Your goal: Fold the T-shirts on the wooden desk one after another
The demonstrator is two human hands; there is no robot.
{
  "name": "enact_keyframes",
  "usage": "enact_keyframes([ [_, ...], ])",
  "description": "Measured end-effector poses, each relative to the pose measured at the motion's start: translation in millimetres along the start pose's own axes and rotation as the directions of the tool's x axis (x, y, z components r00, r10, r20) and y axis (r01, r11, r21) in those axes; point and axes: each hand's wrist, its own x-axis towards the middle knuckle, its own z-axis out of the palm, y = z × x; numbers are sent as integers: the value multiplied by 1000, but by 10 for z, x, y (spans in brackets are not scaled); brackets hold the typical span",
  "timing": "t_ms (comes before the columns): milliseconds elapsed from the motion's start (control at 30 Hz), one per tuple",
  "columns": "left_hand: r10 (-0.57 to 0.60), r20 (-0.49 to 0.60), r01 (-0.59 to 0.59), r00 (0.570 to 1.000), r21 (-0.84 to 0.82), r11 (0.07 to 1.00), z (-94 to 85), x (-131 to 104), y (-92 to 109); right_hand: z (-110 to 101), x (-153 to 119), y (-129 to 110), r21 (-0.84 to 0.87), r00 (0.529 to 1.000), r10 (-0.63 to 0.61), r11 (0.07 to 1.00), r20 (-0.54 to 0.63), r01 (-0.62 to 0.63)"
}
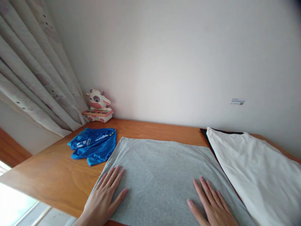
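A grey cloth garment (160,169) lies spread out on the wooden table, mostly flat with slight creases. Its far edge runs almost parallel to the wall, and its near part runs out of view at the bottom. My left hand (103,197) rests palm down on its left side, fingers stretched out. On its right side lies my right hand (213,204), also palm down with fingers spread. Neither hand holds anything. A folded blue garment (98,146) with white printing, including "2024", lies beyond my left hand.
White cloth (256,169) lies at the right, over something black (204,134). A cow toy with a keyboard (98,106) stands in the far left corner. The wooden table (58,169) meets a white wall (164,62); a curtain (35,62) hangs at the left.
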Motion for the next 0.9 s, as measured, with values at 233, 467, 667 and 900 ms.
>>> enact_keyframes([
  [233, 73, -23, -74, 997, -48, 996, -123, -15, -64, 2, -32, -88, -114, 996, 0, 993, -87, -10],
  [467, 53, 25, -49, 998, -137, 989, 83, -191, -362, -8, -95, -365, -148, 978, -42, 989, -207, 11],
  [667, -22, 58, 38, 998, -289, 957, -78, 121, -182, -203, -106, -343, -122, 979, -62, 992, -194, 38],
  [900, 597, 108, -364, 795, -703, 611, -675, 1431, 1667, -265, -273, -204, -280, 929, -226, 949, -292, 143],
])
